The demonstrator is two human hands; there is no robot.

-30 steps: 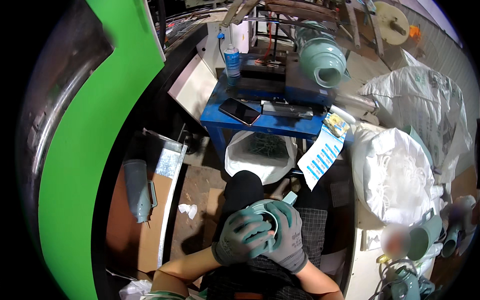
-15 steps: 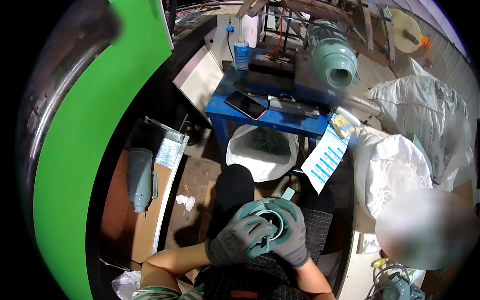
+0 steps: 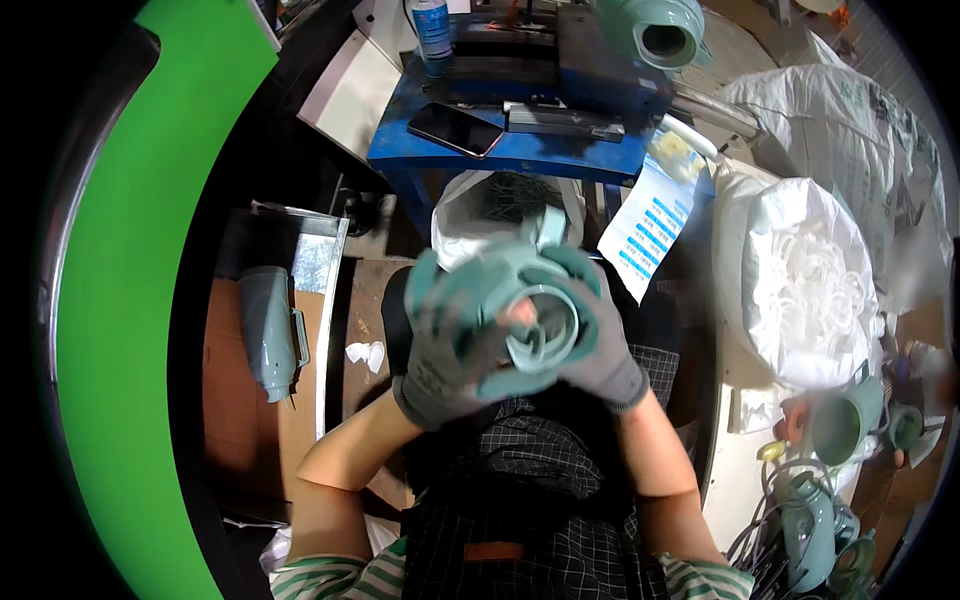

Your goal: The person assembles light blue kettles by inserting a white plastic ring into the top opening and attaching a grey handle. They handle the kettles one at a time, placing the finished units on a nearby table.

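Blue bench edge (image 3: 545, 157) well ahead, left hand (image 3: 440, 345) and right hand (image 3: 605, 345) curl fingers (image 3: 424, 288) around a green vessel (image 3: 512, 263).

unreadable print on 3 things, blue-striped paper sheet (image 3: 646, 232), blue can (image 3: 432, 38), large white sack (image 3: 835, 118)

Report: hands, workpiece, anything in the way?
Left hand and right hand gripping green vessel. Round rim toward camera, blurred. White bag just beyond; no obstruction seen.
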